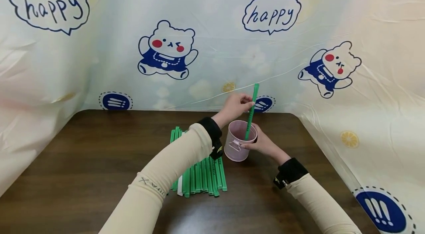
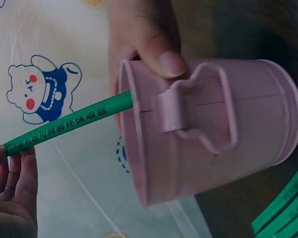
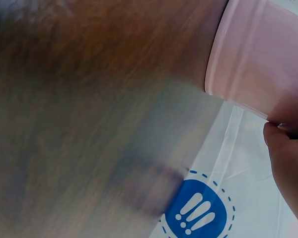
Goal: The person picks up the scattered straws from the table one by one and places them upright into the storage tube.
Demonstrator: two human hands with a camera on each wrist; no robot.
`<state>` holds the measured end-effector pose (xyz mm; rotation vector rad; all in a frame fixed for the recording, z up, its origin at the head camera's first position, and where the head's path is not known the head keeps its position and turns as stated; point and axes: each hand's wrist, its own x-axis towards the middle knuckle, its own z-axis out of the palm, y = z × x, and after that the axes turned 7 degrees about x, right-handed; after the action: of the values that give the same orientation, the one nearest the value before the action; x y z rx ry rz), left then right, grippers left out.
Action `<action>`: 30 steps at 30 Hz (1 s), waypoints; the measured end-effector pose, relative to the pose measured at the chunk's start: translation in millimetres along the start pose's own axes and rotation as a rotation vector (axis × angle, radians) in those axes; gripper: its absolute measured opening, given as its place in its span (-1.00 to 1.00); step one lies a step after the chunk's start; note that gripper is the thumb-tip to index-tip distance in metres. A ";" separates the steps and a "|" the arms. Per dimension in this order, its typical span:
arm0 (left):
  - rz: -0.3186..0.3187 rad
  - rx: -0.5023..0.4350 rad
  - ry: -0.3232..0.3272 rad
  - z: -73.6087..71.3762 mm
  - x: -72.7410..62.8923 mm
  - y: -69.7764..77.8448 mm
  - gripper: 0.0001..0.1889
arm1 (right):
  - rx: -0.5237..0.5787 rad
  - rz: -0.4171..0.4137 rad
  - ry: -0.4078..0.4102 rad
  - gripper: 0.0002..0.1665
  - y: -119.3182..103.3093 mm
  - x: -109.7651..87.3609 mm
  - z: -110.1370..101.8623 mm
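A pink metal bucket point(image 1: 236, 149) with a small side handle stands upright on the table. My right hand point(image 1: 263, 142) grips it near the rim, the thumb on the front beside the handle. Above the bucket my left hand point(image 1: 235, 106) pinches a green wrapped straw point(image 1: 253, 106) near its upper part. The straw leans slightly, its lower end inside the bucket's mouth. Dark printed characters run along the straw point(image 2: 74, 121) in the left wrist view. A pile of green wrapped straws point(image 1: 202, 178) lies left of the bucket, partly hidden under my left forearm.
The dark wooden table point(image 1: 83, 175) has a patterned curtain point(image 1: 219, 42) behind it and along its sides. One white strip point(image 1: 180, 186) shows among the piled straws. Each wrist wears a black band point(image 1: 292, 170).
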<state>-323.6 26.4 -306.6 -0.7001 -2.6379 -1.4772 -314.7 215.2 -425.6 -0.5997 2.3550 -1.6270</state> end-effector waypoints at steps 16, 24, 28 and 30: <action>-0.033 0.029 -0.068 23.7 0.7 -34.1 -0.73 | -0.016 -0.029 -0.017 0.17 0.9 -2.7 -1.2; -0.080 0.000 -0.041 28.7 2.3 -38.0 -0.72 | -0.018 -0.007 0.000 0.21 1.0 -5.3 -1.0; -0.089 0.004 -0.016 31.6 4.1 -41.3 -0.70 | -0.010 -0.020 -0.011 0.20 2.2 -5.0 -0.8; -0.092 0.010 -0.017 32.4 4.4 -43.3 -0.69 | -0.003 -0.029 -0.016 0.19 2.0 -4.5 -0.7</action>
<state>-339.1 35.3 -357.9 -0.6000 -2.7232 -1.4849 -311.4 218.4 -427.4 -0.6480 2.3485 -1.6243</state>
